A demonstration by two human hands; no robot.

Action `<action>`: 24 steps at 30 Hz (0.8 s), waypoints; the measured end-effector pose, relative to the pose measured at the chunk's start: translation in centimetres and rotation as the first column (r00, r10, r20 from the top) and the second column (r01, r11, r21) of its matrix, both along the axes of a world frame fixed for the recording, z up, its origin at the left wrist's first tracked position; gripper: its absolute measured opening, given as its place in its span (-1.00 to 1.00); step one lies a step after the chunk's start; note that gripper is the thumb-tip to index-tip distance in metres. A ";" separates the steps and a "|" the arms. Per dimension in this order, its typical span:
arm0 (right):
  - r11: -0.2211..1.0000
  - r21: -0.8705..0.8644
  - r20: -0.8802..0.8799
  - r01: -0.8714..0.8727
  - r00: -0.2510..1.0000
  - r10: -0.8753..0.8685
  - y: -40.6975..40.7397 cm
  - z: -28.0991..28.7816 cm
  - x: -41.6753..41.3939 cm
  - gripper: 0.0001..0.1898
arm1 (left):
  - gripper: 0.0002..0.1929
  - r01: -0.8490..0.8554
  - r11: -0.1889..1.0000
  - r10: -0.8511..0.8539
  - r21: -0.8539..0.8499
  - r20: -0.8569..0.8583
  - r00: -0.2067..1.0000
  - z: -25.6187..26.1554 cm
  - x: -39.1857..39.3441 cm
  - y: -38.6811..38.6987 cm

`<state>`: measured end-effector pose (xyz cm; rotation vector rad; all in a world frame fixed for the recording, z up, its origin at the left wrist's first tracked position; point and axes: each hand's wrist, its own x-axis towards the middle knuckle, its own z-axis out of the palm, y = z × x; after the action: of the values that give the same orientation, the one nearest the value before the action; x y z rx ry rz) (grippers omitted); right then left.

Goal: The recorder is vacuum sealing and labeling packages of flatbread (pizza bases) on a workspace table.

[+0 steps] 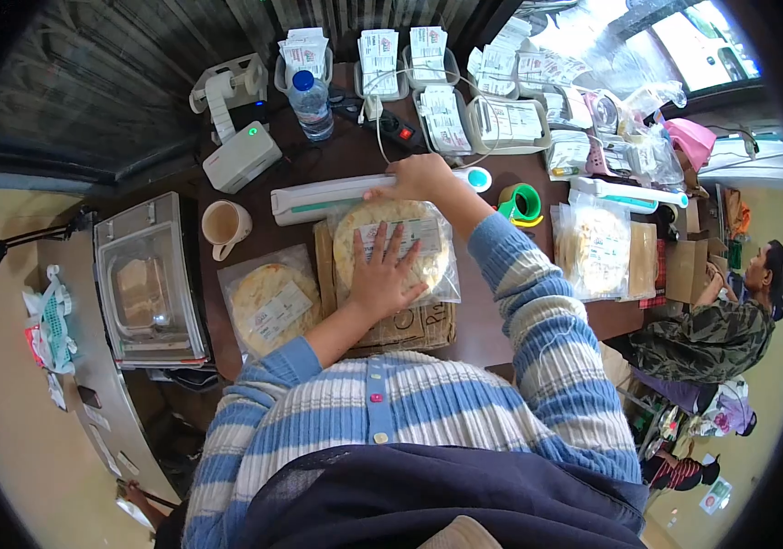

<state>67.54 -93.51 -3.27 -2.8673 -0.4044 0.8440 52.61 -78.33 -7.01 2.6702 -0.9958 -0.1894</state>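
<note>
A clear plastic bag of round flatbreads (432,274) with a printed label lies on a cardboard box (436,326). My left hand (386,271) rests on the bag with its fingers spread. Beyond it, my right hand (413,180) is on the white and teal bar of an impulse bag sealer (322,199), by the bag's far edge; its fingers are bent, and whether they grip the bar or the bag edge cannot be told. Another bagged, labelled flatbread (274,302) lies to the left of the box.
A mug (226,226), label printer (242,156), water bottle (311,106) and green tape roll (520,202) stand around the sealer. Tubs of labels (508,123) line the back. On the right are more bagged flatbreads (594,250), a second sealer (628,194) and a person in camouflage (707,340).
</note>
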 end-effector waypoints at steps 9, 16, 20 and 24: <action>0.995 0.099 0.105 0.018 0.994 -0.029 -0.4 -2.4 -0.8 -0.01 | -0.26 0.001 0.999 0.001 0.036 -0.075 0.997 0.1 0.1 -0.3; 0.992 0.127 0.099 0.004 0.995 -0.017 -0.4 -2.8 -0.3 -0.02 | -0.27 -0.006 0.998 0.012 0.070 -0.080 0.997 -0.1 0.4 -0.3; 0.988 0.154 0.141 0.025 0.989 -0.047 -1.3 -2.7 -0.4 -0.05 | -0.25 0.013 0.998 -0.010 0.054 -0.051 0.999 0.2 0.6 -1.0; 0.979 0.197 0.143 0.051 0.986 -0.081 -1.8 -2.4 -1.1 -0.09 | -0.25 0.027 0.999 -0.026 0.046 -0.032 0.999 -0.1 0.4 -1.1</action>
<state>66.44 -95.33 -5.68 -2.7543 -0.3813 0.5464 53.00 -79.46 -7.12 2.6885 -1.0296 -0.2618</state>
